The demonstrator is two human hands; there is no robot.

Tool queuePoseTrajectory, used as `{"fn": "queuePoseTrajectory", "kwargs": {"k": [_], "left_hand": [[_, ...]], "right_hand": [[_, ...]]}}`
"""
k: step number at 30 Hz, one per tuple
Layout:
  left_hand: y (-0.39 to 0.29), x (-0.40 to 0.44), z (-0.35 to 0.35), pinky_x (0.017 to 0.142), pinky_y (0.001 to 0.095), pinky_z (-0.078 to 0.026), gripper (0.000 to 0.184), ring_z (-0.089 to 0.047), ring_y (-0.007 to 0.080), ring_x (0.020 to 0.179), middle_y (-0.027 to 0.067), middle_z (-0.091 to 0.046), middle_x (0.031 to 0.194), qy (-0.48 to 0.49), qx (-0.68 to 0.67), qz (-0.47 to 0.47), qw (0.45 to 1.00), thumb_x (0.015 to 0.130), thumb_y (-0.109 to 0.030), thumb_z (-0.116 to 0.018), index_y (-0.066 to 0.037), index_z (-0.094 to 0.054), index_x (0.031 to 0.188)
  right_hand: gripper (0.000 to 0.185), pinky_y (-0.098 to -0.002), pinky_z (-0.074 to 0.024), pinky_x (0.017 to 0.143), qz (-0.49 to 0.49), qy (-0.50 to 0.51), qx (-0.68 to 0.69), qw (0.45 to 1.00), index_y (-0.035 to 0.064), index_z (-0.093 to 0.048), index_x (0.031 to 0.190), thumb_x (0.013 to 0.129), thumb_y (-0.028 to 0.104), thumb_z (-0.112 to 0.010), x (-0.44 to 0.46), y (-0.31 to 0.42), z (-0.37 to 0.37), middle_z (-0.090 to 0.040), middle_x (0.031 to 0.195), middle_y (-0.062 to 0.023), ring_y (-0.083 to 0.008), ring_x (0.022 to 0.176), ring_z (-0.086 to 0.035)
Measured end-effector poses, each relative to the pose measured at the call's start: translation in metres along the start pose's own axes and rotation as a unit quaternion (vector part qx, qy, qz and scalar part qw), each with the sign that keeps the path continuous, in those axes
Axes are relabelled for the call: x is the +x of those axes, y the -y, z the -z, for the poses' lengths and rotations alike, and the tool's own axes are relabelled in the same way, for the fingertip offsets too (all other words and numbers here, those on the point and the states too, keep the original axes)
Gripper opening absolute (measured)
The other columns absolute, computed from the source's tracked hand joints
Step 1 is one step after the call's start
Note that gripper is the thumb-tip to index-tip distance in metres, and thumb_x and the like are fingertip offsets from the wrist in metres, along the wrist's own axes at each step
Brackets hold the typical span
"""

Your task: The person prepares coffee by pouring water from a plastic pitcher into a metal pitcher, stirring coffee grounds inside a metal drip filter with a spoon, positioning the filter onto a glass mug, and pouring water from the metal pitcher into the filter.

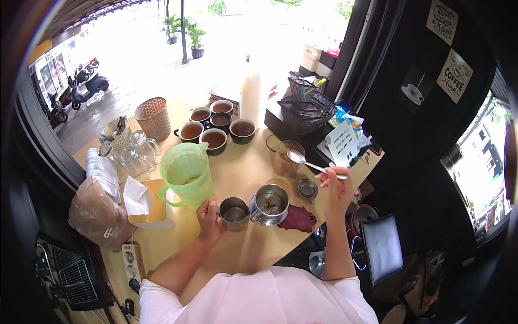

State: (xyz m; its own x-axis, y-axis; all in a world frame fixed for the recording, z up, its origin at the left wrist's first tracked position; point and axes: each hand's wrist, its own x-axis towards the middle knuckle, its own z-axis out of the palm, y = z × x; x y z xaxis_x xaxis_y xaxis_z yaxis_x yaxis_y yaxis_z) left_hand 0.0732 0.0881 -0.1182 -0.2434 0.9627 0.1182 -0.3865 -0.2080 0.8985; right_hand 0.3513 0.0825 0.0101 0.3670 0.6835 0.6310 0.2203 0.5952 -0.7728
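In the head view, the left hand point(208, 213) is closed at the left side of a metal cup point(234, 214), apparently on its handle (the fingers hide most of it). The right hand point(336, 188) holds a spoon point(314, 165) in a narrow finger grip, its bowl pointing left over a clear brown-tinted container point(284, 163) (whether they touch, I cannot tell). Just right of the cup stands a wider metal pot point(271, 211) with dark bits inside, a maroon cloth point(299, 219) beside it. A small round metal dish or lid point(307, 189) lies near the cloth. Left of the cup is a translucent green pitcher point(186, 175), upright, and behind it six cups point(213, 141) of brown liquid cluster on the wooden table point(237, 171) (the rims of some look pale, their bodies dark).
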Motion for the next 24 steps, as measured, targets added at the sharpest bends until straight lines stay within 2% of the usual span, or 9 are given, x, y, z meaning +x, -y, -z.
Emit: {"fn": "queuePoseTrajectory", "kwargs": {"k": [3, 4, 7, 8, 14, 24], "left_hand": [[-0.006, -0.001, -0.003, 0.049, 0.0214, -0.029, 0.032, -0.034, 0.0026, 0.053, -0.0063, -0.038, 0.058, 0.005, -0.001, 0.007, 1.0, 0.095, -0.015, -0.051, -0.012, -0.044, 0.064], [-0.007, -0.001, -0.004, 0.049, 0.0216, -0.029, 0.033, -0.034, 0.0026, 0.053, -0.0063, -0.038, 0.058, 0.009, -0.004, 0.009, 1.0, 0.095, -0.015, -0.051, -0.012, -0.044, 0.064], [-0.004, 0.0, -0.002, 0.049, 0.0221, -0.028, 0.033, -0.033, 0.0029, 0.052, -0.0063, -0.038, 0.058, 0.015, -0.009, 0.011, 1.0, 0.095, -0.015, -0.05, -0.012, -0.043, 0.063], [-0.004, 0.0, -0.002, 0.049, 0.0222, -0.028, 0.034, -0.033, 0.003, 0.052, -0.0062, -0.037, 0.057, 0.014, -0.003, 0.009, 1.0, 0.096, -0.015, -0.05, -0.012, -0.042, 0.063], [0.004, 0.002, 0.003, 0.049, 0.0224, -0.028, 0.035, -0.032, 0.0028, 0.052, -0.0063, -0.036, 0.056, 0.018, -0.007, 0.01, 1.0, 0.096, -0.014, -0.049, -0.012, -0.041, 0.062], [-0.003, 0.0, -0.001, 0.048, 0.022, -0.027, 0.035, -0.032, 0.002, 0.052, -0.0068, -0.036, 0.056, 0.015, 0.01, 0.0, 1.0, 0.096, -0.013, -0.048, -0.012, -0.04, 0.062]], "right_hand": [[0.011, -0.0203, -0.0412, 0.055, -0.031, 0.01, -0.1, 0.994, 0.0021, -0.059, 0.091, 0.093, 0.013, -0.059, 0.012, -0.019, -0.007, -0.064, 0.072, -0.0038, -0.0064, 0.064, -0.057], [0.014, -0.0215, -0.04, 0.052, -0.01, -0.003, -0.111, 0.994, 0.0026, -0.061, 0.087, 0.093, 0.016, -0.06, 0.017, -0.026, -0.013, -0.064, 0.069, -0.0034, -0.0069, 0.06, -0.056], [0.019, -0.0223, -0.0401, 0.051, -0.031, 0.01, -0.161, 0.986, 0.002, -0.061, 0.086, 0.093, 0.019, -0.059, 0.026, -0.039, -0.022, -0.064, 0.068, -0.0049, -0.0087, 0.058, -0.057], [0.025, -0.0232, -0.041, 0.052, -0.022, 0.008, -0.16, 0.987, 0.0014, -0.061, 0.084, 0.094, 0.024, -0.059, 0.029, -0.045, -0.025, -0.064, 0.068, -0.0057, -0.0101, 0.058, -0.058], [0.031, -0.0276, -0.0443, 0.055, -0.053, 0.04, -0.203, 0.977, -0.0001, -0.06, 0.082, 0.094, 0.028, -0.058, 0.033, -0.073, -0.029, -0.066, 0.066, -0.0076, -0.014, 0.056, -0.06], [0.029, -0.0288, -0.0458, 0.055, -0.042, 0.029, -0.231, 0.971, 0.0004, -0.059, 0.081, 0.094, 0.026, -0.058, 0.034, -0.082, -0.027, -0.065, 0.065, -0.0077, -0.0179, 0.056, -0.062]]}}
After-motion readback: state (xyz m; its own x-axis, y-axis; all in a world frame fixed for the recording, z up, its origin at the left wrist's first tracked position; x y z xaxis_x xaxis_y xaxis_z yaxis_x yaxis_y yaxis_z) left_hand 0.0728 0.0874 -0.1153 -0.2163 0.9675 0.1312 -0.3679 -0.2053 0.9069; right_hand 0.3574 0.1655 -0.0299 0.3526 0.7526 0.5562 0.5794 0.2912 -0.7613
